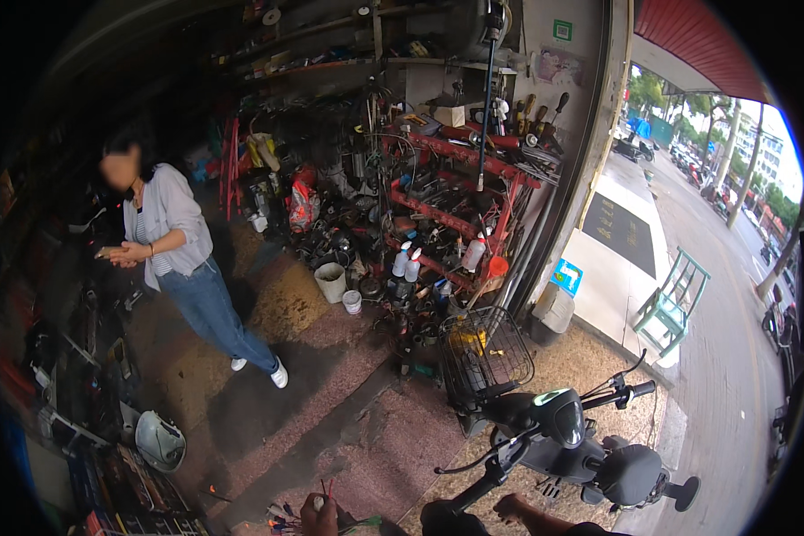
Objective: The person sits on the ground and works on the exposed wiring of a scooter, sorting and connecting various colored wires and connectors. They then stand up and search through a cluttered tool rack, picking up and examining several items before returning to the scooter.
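Observation:
At the lower edge, my left hand (pixel 320 518) is closed round thin wires, with red wire ends (pixel 328 488) standing up from the fingers. A bundle of coloured wires (pixel 281 516) lies left of it, and green-tipped strands (pixel 366 522) show on its right. My right hand (pixel 513 508) is at the lower right with curled fingers, beside a black electric scooter (pixel 558 447). What those fingers hold, if anything, is too small to make out. The scooter's near handlebar grip (pixel 475 489) is between my hands.
A person (pixel 174 223) in a pale shirt and jeans stands at the left. A red metal rack (pixel 447 214) is crowded with tools and parts. Buckets (pixel 330 282), a wire basket (pixel 487 357) and a white helmet (pixel 160 441) are around the floor. A green chair (pixel 674 308) stands outside.

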`<action>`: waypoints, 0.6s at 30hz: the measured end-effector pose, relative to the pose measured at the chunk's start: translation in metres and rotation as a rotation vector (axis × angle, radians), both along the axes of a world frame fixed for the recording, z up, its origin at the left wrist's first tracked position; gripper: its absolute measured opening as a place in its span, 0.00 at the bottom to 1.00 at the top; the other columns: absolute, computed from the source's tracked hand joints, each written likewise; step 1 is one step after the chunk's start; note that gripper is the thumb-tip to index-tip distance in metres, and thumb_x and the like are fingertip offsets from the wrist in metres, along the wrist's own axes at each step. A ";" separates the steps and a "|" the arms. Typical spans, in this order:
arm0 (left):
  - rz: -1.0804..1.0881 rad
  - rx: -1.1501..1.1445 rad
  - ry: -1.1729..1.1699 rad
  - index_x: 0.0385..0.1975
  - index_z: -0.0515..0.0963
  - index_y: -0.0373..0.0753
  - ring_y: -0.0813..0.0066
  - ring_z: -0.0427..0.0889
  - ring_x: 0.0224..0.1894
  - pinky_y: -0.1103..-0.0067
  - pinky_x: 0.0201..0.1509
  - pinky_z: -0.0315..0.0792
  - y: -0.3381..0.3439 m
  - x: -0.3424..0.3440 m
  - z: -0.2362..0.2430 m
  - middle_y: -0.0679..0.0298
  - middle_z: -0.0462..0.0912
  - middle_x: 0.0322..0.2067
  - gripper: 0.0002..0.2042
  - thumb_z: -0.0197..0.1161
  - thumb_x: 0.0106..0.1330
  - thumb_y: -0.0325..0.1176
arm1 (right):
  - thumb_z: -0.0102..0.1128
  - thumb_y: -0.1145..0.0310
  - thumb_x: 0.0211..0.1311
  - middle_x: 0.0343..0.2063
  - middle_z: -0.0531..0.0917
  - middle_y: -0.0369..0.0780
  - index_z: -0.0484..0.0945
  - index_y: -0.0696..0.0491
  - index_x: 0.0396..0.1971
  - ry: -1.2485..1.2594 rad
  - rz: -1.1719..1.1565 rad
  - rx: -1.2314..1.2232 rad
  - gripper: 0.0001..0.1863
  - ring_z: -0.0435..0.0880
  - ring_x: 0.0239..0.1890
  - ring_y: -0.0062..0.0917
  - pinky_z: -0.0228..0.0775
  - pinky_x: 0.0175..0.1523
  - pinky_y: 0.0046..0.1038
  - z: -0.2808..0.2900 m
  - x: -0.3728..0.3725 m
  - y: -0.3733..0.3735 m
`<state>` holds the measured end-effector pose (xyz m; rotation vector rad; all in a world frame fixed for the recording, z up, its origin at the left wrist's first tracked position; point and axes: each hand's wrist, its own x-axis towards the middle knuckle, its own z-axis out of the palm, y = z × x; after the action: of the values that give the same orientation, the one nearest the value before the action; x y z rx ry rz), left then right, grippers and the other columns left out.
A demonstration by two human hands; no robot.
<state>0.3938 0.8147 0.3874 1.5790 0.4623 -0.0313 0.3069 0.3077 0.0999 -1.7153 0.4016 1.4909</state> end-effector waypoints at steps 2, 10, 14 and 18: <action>-0.018 0.001 -0.015 0.25 0.69 0.37 0.81 0.70 0.22 0.79 0.26 0.64 0.017 0.034 0.011 0.68 0.72 0.21 0.06 0.56 0.63 0.28 | 0.55 0.58 0.48 0.32 0.77 0.38 0.73 0.41 0.37 0.012 0.257 -0.036 0.14 0.76 0.36 0.33 0.72 0.44 0.39 -0.026 -0.030 0.009; -0.051 0.009 -0.062 0.25 0.69 0.41 0.85 0.66 0.17 0.82 0.16 0.60 0.068 0.158 0.020 0.71 0.71 0.20 0.06 0.57 0.63 0.29 | 0.51 0.72 0.58 0.25 0.76 0.40 0.72 0.54 0.30 -0.370 0.675 -0.061 0.03 0.78 0.24 0.33 0.72 0.26 0.38 -0.064 0.007 0.133; -0.156 0.077 -0.119 0.25 0.69 0.41 0.84 0.67 0.17 0.82 0.17 0.60 0.092 0.214 0.027 0.71 0.71 0.20 0.06 0.57 0.63 0.29 | 0.52 0.72 0.58 0.23 0.76 0.40 0.73 0.55 0.30 -0.321 0.429 -0.111 0.03 0.77 0.23 0.33 0.72 0.26 0.37 -0.005 0.069 0.161; -0.249 0.159 -0.111 0.26 0.73 0.37 0.78 0.74 0.22 0.77 0.25 0.67 0.094 0.268 0.027 0.67 0.75 0.19 0.06 0.60 0.62 0.31 | 0.54 0.72 0.58 0.21 0.75 0.40 0.73 0.56 0.29 -0.324 0.164 -0.187 0.03 0.77 0.21 0.33 0.72 0.25 0.37 0.048 0.146 0.198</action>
<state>0.6614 0.9083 0.4148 1.7778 0.1836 -0.0984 0.4527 0.5057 0.1480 -2.1415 0.2386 1.2866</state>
